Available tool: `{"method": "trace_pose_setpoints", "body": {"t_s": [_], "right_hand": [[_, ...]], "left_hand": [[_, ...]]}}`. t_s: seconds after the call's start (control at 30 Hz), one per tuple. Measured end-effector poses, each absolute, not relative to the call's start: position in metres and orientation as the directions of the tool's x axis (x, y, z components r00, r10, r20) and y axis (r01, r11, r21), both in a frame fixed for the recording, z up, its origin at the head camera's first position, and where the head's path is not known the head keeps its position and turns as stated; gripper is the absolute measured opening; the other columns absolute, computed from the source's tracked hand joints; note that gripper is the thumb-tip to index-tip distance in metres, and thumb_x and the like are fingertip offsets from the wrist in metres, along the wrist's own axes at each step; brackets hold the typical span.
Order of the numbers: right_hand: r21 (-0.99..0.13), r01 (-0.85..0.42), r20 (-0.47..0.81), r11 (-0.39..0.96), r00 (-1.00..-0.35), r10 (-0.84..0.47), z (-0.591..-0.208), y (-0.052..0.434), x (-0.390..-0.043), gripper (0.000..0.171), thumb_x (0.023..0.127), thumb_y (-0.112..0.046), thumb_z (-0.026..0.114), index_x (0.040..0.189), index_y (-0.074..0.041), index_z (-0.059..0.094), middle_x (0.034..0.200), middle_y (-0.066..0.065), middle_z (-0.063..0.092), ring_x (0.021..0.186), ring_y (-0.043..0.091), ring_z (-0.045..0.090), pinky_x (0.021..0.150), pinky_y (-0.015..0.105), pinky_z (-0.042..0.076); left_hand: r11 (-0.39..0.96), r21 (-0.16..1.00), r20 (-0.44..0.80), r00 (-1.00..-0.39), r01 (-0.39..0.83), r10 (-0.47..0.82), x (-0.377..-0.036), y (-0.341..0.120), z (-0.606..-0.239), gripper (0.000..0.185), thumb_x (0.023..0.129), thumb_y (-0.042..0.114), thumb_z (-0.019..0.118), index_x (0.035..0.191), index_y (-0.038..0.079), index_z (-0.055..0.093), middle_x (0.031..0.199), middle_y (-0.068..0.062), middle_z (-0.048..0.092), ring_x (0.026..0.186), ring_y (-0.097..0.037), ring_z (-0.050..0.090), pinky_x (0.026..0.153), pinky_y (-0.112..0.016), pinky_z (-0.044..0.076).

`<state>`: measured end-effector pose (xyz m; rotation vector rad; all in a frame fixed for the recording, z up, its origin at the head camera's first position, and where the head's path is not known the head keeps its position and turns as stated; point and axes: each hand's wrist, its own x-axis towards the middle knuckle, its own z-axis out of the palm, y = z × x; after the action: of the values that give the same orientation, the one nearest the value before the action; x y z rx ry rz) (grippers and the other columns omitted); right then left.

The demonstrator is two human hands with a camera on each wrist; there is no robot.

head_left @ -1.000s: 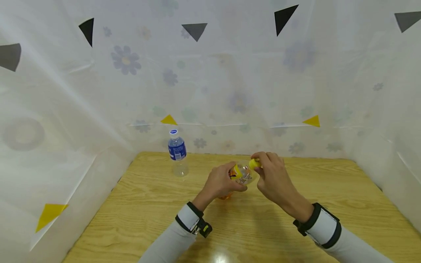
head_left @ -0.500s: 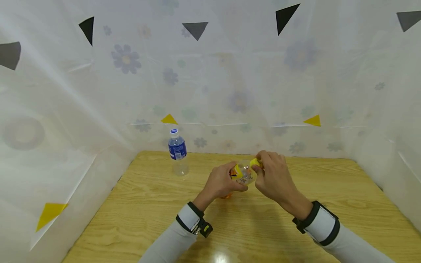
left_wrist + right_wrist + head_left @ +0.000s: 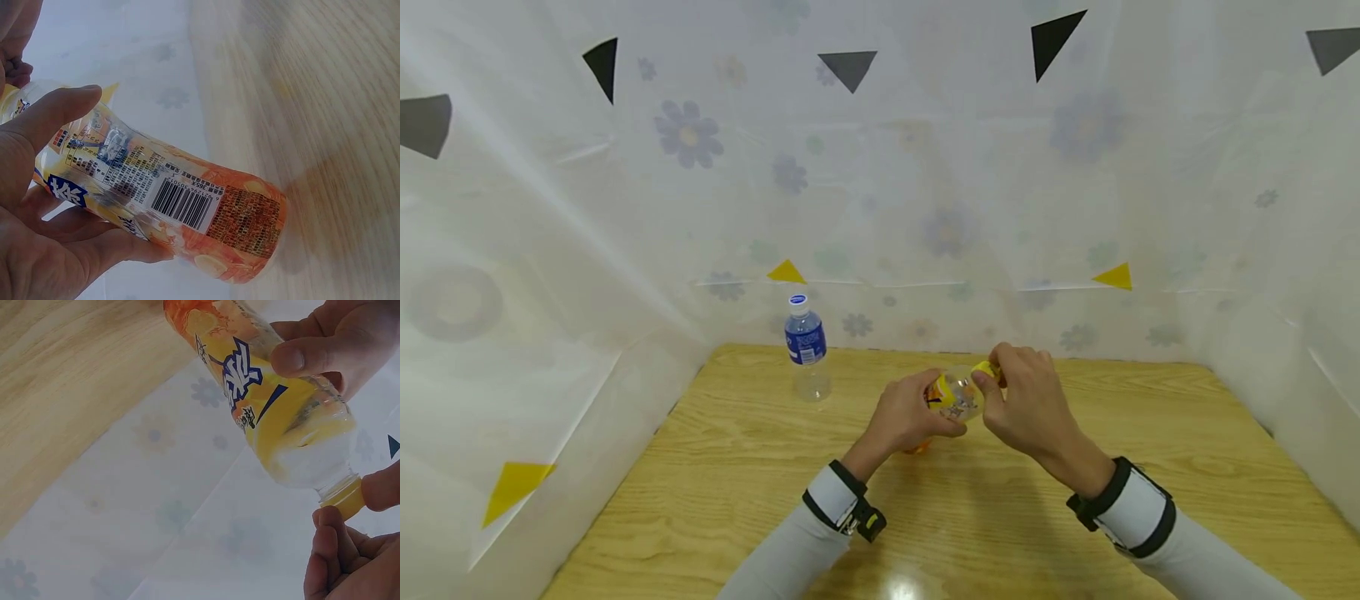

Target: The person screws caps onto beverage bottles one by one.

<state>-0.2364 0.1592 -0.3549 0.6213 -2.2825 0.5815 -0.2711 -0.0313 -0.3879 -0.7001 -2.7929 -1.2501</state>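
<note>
My left hand [image 3: 910, 410] grips a clear plastic drink bottle [image 3: 957, 395] round its middle, tilted above the table with its neck up to the right. Its wrap label is yellow and orange, and a barcode shows in the left wrist view on the bottle's lower part [image 3: 219, 212]. With thumb and fingers my right hand [image 3: 1028, 404] pinches the yellow cap [image 3: 345, 497]. In the right wrist view the cap sits on the bottle's neck. Whether it is loose I cannot tell.
A second clear bottle [image 3: 806, 343] with a blue label and white cap stands upright at the back left of the wooden table [image 3: 730, 467]. Behind the table hangs a pale flowered sheet [image 3: 910, 192], with more sheeting at both sides.
The right hand's fingers and thumb have shifted round the yellow cap, covering more of it. The left hand and its bottle have stayed almost in place.
</note>
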Motion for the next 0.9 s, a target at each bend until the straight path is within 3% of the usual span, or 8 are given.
{"method": "trace_pose_setpoints", "body": {"t_s": [0.37, 0.53, 0.63, 0.77, 0.9], "right_hand": [[-0.271, -0.556, 0.691, 0.786, -0.681, -0.244, -0.357, 0.158, -0.231, 0.021, 0.094, -0.017, 0.072, 0.104, -0.001, 0.064, 0.085, 0.012, 0.063, 0.080, 0.028, 0.055, 0.076, 0.042, 0.035], [-0.325, -0.510, 0.603, 0.796, -0.760, -0.241, -0.352, 0.159, -0.224, 0.046, 0.094, -0.023, 0.073, 0.133, -0.002, 0.059, 0.106, 0.017, 0.068, 0.100, 0.039, 0.060, 0.090, 0.059, 0.040], [-0.330, -0.506, 0.552, 0.797, -0.788, -0.271, -0.346, 0.159, -0.219, 0.054, 0.094, -0.016, 0.072, 0.144, -0.007, 0.053, 0.122, 0.020, 0.068, 0.110, 0.045, 0.058, 0.097, 0.065, 0.036], [-0.317, -0.515, 0.530, 0.797, -0.793, -0.301, -0.341, 0.159, -0.214, 0.044, 0.094, 0.001, 0.064, 0.137, -0.007, 0.059, 0.123, 0.020, 0.069, 0.112, 0.045, 0.059, 0.097, 0.066, 0.035], [-0.299, -0.508, 0.539, 0.808, -0.788, -0.296, -0.341, 0.159, -0.213, 0.037, 0.095, 0.004, 0.061, 0.130, -0.007, 0.065, 0.116, 0.019, 0.071, 0.106, 0.042, 0.059, 0.092, 0.062, 0.035]], "left_hand": [[0.587, 0.718, 0.153, -0.908, 0.374, 0.390, -0.271, -0.035, -0.387, 0.066, 0.074, 0.036, 0.089, 0.132, 0.021, 0.064, 0.096, 0.004, 0.071, 0.078, -0.007, 0.062, 0.065, -0.024, 0.050], [0.586, 0.717, 0.151, -0.906, 0.376, 0.396, -0.271, -0.036, -0.388, 0.065, 0.074, 0.037, 0.089, 0.132, 0.021, 0.064, 0.098, 0.003, 0.071, 0.078, -0.007, 0.062, 0.065, -0.024, 0.050], [0.585, 0.715, 0.156, -0.903, 0.383, 0.401, -0.272, -0.036, -0.387, 0.065, 0.074, 0.036, 0.089, 0.132, 0.021, 0.064, 0.098, 0.004, 0.071, 0.078, -0.006, 0.062, 0.066, -0.024, 0.051], [0.583, 0.718, 0.155, -0.903, 0.381, 0.400, -0.271, -0.035, -0.386, 0.067, 0.073, 0.036, 0.090, 0.133, 0.019, 0.065, 0.100, 0.003, 0.071, 0.080, -0.007, 0.062, 0.067, -0.025, 0.050], [0.583, 0.722, 0.148, -0.906, 0.373, 0.396, -0.271, -0.033, -0.386, 0.068, 0.073, 0.035, 0.091, 0.133, 0.016, 0.064, 0.100, 0.002, 0.072, 0.080, -0.008, 0.063, 0.067, -0.025, 0.051]]}}
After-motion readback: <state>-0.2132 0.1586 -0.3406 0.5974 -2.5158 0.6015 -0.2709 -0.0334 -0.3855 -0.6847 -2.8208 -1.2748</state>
